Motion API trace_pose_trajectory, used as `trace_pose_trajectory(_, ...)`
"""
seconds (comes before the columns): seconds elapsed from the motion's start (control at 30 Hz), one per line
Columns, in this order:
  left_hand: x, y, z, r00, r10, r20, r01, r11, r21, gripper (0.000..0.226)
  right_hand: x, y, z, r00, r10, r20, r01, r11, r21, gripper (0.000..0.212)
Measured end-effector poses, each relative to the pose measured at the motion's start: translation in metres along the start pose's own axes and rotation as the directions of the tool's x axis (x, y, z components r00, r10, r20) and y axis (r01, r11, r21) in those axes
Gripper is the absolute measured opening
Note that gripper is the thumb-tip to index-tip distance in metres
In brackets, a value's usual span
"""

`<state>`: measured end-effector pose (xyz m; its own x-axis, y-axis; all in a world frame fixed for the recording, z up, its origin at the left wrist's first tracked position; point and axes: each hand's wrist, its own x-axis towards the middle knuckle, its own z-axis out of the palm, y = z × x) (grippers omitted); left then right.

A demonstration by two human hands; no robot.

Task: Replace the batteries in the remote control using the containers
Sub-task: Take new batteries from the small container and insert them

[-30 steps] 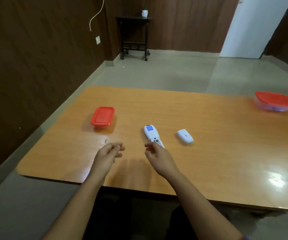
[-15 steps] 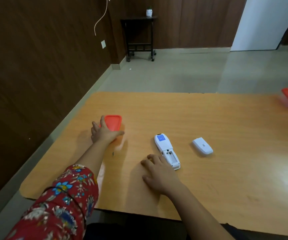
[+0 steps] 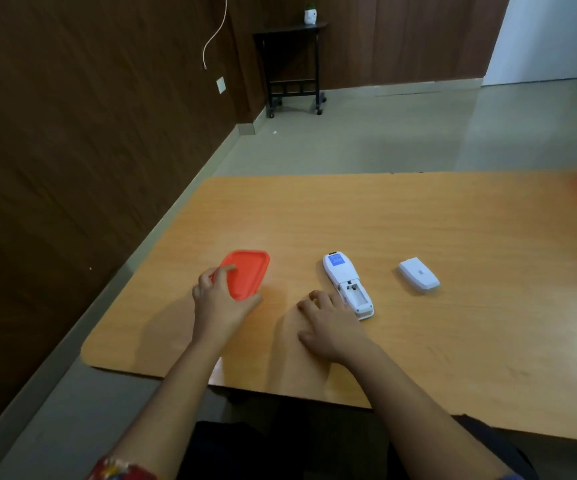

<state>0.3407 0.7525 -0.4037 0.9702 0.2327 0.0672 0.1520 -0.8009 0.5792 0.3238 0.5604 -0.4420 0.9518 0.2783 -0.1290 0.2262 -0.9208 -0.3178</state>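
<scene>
Two hands work at frame centre: the left hand clasps the small red-lidded plastic container, while the right hand rests flat, fingers spread, beside the white remote control, its battery bay open. The detached white battery cover lies right of it. Advice: steady the base while prising the lid upward.

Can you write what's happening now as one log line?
left hand grips red-lidded container | right hand flat beside remote | battery cover off

Indoor room, office or domestic; type not certain. Dark wood-panelled walls, smooth grey floor, white door at far right. Large orange wood-laminate table in foreground. Small dark wheeled side table in far corner, bearing small potted plant. Wall socket, hanging cable above.
</scene>
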Motion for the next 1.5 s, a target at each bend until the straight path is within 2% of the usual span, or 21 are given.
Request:
trace_pose_trajectory(0.23,-0.051,-0.021,-0.001,0.991,-0.04,0.125,0.039,0.999,0.01,0.073,0.001,-0.005,0.002,0.999,0.045,0.002,-0.045,0.999,0.028,0.057)
trace_pose_trajectory(0.33,-0.057,-0.031,-0.004,0.98,0.01,0.196,-0.022,0.998,0.058,0.085,0.003,-0.004,0.002,0.998,0.061,0.0,-0.061,0.993,0.104,0.06)
trace_pose_trajectory(0.5,-0.062,-0.045,-0.01,0.952,0.253,0.172,-0.282,0.944,0.172,0.065,0.011,-0.012,0.012,0.999,-0.036,-0.012,0.038,0.973,0.229,0.09)
trace_pose_trajectory(0.67,-0.063,-0.043,-0.007,0.946,0.3,0.124,-0.315,0.94,0.131,0.06,0.02,-0.028,0.018,0.99,-0.132,-0.045,0.139,0.955,0.261,0.109)
trace_pose_trajectory(0.77,-0.065,-0.036,-0.003,0.946,0.312,0.092,-0.324,0.93,0.175,0.058,0.022,-0.038,0.025,0.991,-0.12,-0.052,0.13,0.939,0.318,0.118)
trace_pose_trajectory(0.93,-0.066,-0.023,0.007,0.925,0.375,0.065,-0.38,0.903,0.201,0.054,0.025,-0.046,0.035,0.98,0.022,-0.196,0.065,0.904,0.423,0.112)
trace_pose_trajectory(1.03,-0.064,-0.021,0.008,0.914,0.4,0.064,-0.404,0.885,0.23,0.057,0.025,-0.042,0.032,0.976,0.016,-0.216,0.077,0.905,0.418,0.112)
trace_pose_trajectory(1.13,-0.064,-0.02,0.009,0.877,0.471,0.09,-0.473,0.82,0.32,0.06,0.023,-0.039,0.027,0.975,0.011,-0.22,0.088,0.897,0.433,0.111)
trace_pose_trajectory(1.3,-0.063,-0.023,0.009,0.855,0.518,-0.042,-0.497,0.839,0.223,0.046,0.023,-0.037,0.028,0.972,0.018,-0.234,0.089,0.894,0.439,0.104)
trace_pose_trajectory(1.5,-0.061,-0.016,0.013,0.866,0.48,-0.144,-0.458,0.874,0.16,0.05,0.026,-0.034,0.024,0.986,0.021,-0.163,0.062,0.872,0.486,0.101)
